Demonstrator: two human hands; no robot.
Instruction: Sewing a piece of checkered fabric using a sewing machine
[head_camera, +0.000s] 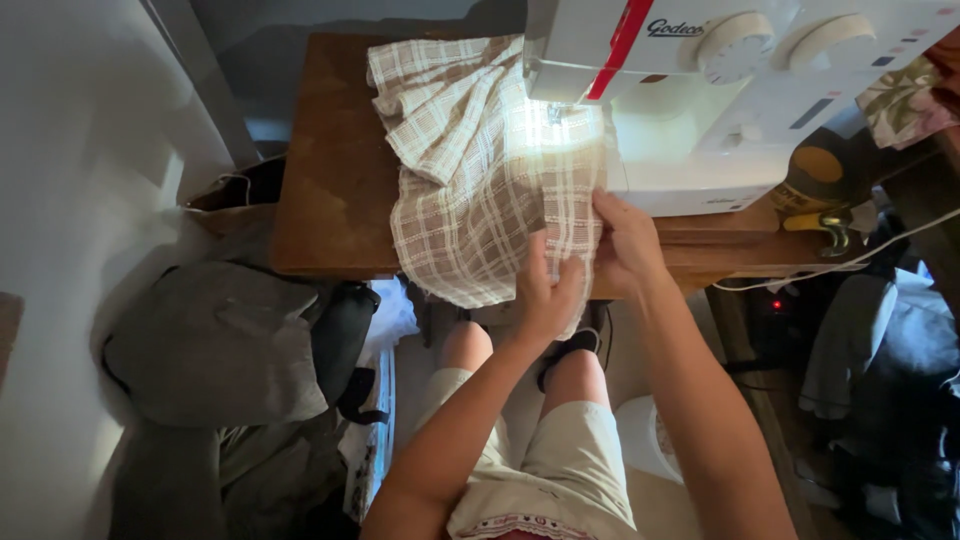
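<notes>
Risk first: the checked cloth (470, 170) lies bunched on the wooden tabletop (330, 180), with much of its bulk heaped toward 10 o'clock of the needle area and a corner hanging off the front edge. That loose weight could likely drag the seam off line, or a stray fold could slide under the foot and get stitched in. The lamp glare at 12 o'clock of the hands washes out the needle, so how near the fingertips sit to it cannot be told; if they creep up, a prick is possible. The white sewing machine (720, 100) stands at 1 o'clock of the hands, the cloth running under its head. Left hand (545, 295): fingers curled, pinching the near hem of the cloth at the tabletop's front edge, thumb on top. Right hand (625, 240): flatter, fingers half closed, gripping the cloth's right edge just beside the machine base, touching both cloth and tabletop. Both hands sit close together, nearly touching. A grey bag (215, 340) sits on the floor at 9 o'clock.
</notes>
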